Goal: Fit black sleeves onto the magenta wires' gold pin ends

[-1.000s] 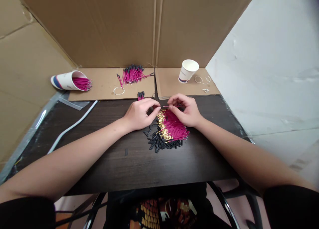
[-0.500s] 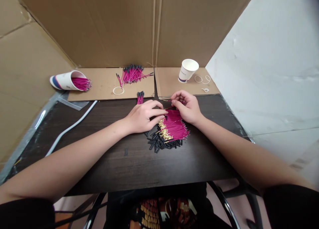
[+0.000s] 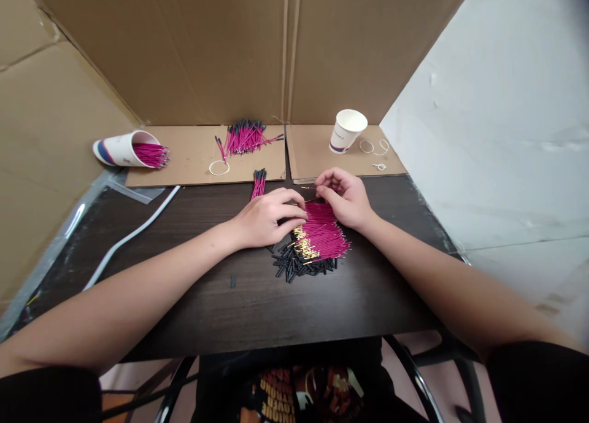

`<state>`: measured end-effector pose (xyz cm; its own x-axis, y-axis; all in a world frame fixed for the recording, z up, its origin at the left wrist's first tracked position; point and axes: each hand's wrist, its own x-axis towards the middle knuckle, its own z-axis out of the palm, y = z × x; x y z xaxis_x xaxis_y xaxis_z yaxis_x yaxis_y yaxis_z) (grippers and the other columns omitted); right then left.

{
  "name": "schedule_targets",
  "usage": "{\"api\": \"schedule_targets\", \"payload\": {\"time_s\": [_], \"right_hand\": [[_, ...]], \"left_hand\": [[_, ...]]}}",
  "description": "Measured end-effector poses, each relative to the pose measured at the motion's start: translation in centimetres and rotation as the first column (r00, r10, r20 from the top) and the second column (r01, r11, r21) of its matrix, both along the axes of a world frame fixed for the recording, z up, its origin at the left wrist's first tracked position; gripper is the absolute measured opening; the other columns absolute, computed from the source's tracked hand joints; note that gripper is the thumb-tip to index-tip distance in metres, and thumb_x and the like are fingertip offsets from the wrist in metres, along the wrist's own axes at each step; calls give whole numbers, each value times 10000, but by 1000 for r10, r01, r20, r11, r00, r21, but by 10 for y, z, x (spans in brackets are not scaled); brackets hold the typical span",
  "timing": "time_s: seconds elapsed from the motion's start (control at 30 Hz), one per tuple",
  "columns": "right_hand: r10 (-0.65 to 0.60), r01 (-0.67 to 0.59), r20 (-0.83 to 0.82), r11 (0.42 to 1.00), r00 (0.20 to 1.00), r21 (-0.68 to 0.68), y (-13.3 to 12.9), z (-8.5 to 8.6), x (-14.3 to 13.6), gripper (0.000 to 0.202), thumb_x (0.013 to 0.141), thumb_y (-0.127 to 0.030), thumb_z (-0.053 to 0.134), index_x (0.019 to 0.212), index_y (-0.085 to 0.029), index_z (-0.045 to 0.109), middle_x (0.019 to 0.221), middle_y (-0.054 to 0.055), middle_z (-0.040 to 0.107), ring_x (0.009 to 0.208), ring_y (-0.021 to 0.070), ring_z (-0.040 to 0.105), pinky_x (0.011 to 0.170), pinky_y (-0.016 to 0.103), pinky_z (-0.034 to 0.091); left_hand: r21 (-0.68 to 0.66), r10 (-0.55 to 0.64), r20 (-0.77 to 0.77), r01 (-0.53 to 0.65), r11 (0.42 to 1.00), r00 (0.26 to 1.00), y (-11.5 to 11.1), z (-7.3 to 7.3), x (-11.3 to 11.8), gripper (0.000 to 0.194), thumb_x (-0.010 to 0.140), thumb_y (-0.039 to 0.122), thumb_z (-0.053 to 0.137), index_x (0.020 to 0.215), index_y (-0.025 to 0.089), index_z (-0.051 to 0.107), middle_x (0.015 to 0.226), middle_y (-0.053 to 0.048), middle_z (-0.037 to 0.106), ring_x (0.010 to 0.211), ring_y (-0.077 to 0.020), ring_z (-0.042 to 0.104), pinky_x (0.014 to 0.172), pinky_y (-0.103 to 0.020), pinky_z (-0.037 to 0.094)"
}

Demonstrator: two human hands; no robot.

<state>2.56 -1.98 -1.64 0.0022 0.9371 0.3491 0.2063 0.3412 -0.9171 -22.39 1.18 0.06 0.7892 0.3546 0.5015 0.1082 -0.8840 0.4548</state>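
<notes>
White paper forms the tipped cup (image 3: 113,151) at the left of the frame, magenta wires (image 3: 150,154) poking from its mouth; a bump could roll it and spill them. Left of upper centre, black-capped wires (image 3: 245,137) lie crossed in a loose heap on cardboard, so pulling one may drag others. Below them, a small capped bundle (image 3: 259,183) stands out just beyond the left hand (image 3: 264,219), whose knuckles might scatter it if they push up the frame. That hand's fingers are slightly parted and bent over the gold ends; whether they grip anything cannot be told. At centre, black tubes (image 3: 299,264) crowd beneath the gold-ended wires (image 3: 322,231), and a sweeping fingertip could mix the two or skew the rows. Right of centre, the right hand (image 3: 345,196) has thumb and fingers closed on a thin wire (image 3: 309,188), its gold tip pointing left; too light a pinch may let it twist or drop. Farther right, the upright cup (image 3: 345,133) could topple if knocked.
</notes>
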Motion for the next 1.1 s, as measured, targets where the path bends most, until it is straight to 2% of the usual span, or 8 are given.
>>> {"api": "schedule_targets", "payload": {"time_s": [0.07,0.17,0.27,0.33,0.6,0.97,1.1], "right_hand": [[7,-7,-2,1000,1000,17,-1,0,0,71,915,-248,735,969,-211,706,811,5,706,723,158,659,709,336,526],[33,-32,-11,998,999,56,-3,3,1,62,917,-221,733,972,-213,705,788,-7,698,687,146,636,690,329,520],[66,-64,-22,994,998,84,-6,6,1,58,919,-203,730,968,-212,700,772,-14,696,667,140,633,668,319,509],[81,-79,-19,993,997,91,-8,6,1,60,920,-203,734,969,-210,701,773,-14,702,665,140,639,656,314,503],[129,-130,15,988,991,82,-8,5,1,68,928,-222,750,983,-208,712,792,-8,722,690,148,658,663,320,497],[148,-152,43,985,988,82,-9,5,2,60,943,-221,740,997,-212,715,810,-4,726,712,156,671,681,329,509],[137,-145,72,981,988,126,-10,6,0,51,949,-195,725,996,-213,713,820,-5,716,718,153,662,692,326,515]], "left_hand": [[-24,24,45,-23,999,999,0,0,1,176,1091,261,681,1102,184,839,1136,-111,793,1066,-233,754,985,-426,642],[-61,153,120,-147,987,981,-1,1,2,147,1082,235,690,1090,166,819,1052,-88,815,980,-208,760,933,-381,629],[-93,297,124,-287,953,947,-2,2,3,132,1079,230,696,1079,167,812,987,-62,828,879,-175,750,852,-331,605],[-107,340,107,-329,938,934,-3,2,4,125,1072,235,709,1073,163,811,967,-58,828,837,-162,739,807,-309,587],[-118,360,85,-350,930,929,-3,2,4,111,1052,240,730,1063,165,812,944,-53,825,807,-153,723,775,-294,570],[-122,326,84,-315,941,942,-2,1,4,114,1051,239,727,1066,172,818,952,-58,831,817,-162,733,831,-316,606],[-123,318,87,-306,944,944,-2,1,4,103,1045,222,735,1068,169,820,974,-60,838,842,-166,747,867,-321,615]]}}
